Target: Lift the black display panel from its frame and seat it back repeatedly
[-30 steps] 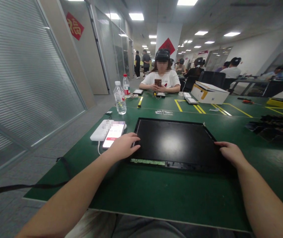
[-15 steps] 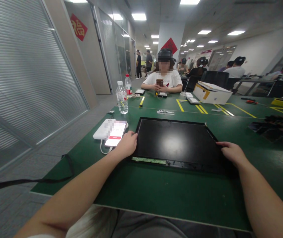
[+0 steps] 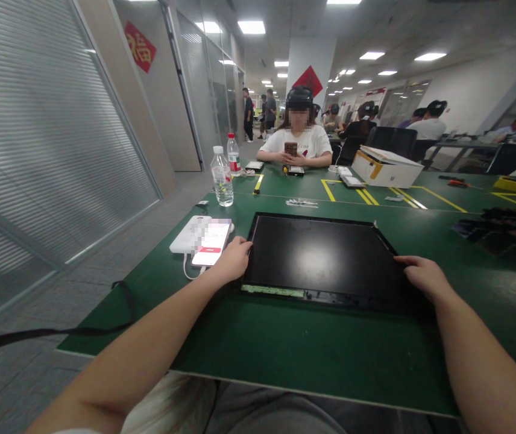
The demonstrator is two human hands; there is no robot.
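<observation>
A black flat display panel (image 3: 321, 256) lies face up before me, a green strip along the left part of its near edge. My left hand (image 3: 236, 259) is closed on its left side, near the middle of that edge. On the right side, my right hand (image 3: 423, 276) grips the frame with the index finger along the rim; the fingers beneath are hidden. Just left of my left hand lie a lit phone (image 3: 213, 241) with a white cable and a white box-like device (image 3: 190, 234) partly under it.
Two plastic bottles, one clear (image 3: 222, 178) and one red-capped (image 3: 233, 155), stand beyond the phone. A person (image 3: 298, 141) sits opposite, holding a phone. A white box (image 3: 387, 167) and a dark pile (image 3: 502, 232) are to the right. A black strap (image 3: 59, 330) hangs off the table's left edge.
Both hands keep their hold on the display panel, which stays in nearly the same place. The view has shifted very slightly. People in the far background have moved a little.
</observation>
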